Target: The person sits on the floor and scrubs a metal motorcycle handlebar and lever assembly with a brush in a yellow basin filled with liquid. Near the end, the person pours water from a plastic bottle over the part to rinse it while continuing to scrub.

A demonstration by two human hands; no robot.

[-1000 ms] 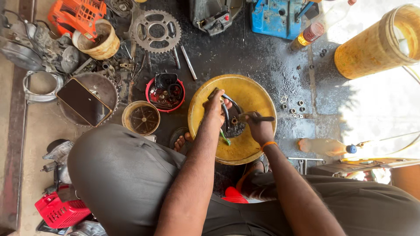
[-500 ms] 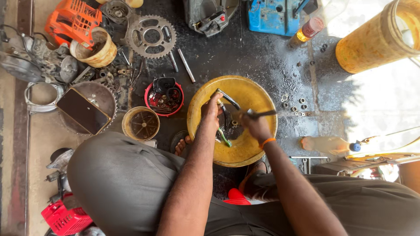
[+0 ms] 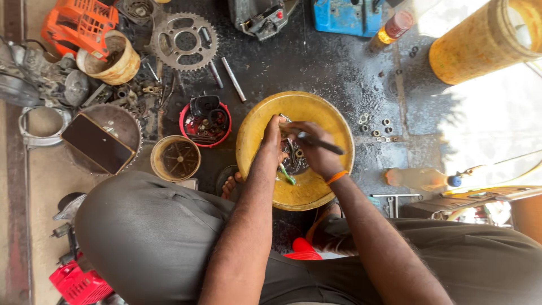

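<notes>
Head view, hands (image 3: 299, 144) shifted left over yellow basin (image 3: 333, 118), brush (image 3: 319, 142) lowered

Over a round yellow metal basin (image 3: 333, 121) on the dark oily floor, the left hand (image 3: 272, 142) grips a small dark metal part (image 3: 294, 161) while the right hand (image 3: 317, 151) holds a thin dark brush (image 3: 323, 143) against it, a large toothed steel sprocket (image 3: 186, 40) lying far left.

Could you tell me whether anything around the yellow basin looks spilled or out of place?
Yes: small metal washers and nuts lie scattered loose on the dark, wet-looking floor right of the round yellow basin, not in any container. A clear plastic bottle with a blue cap lies on its side nearby.
</notes>
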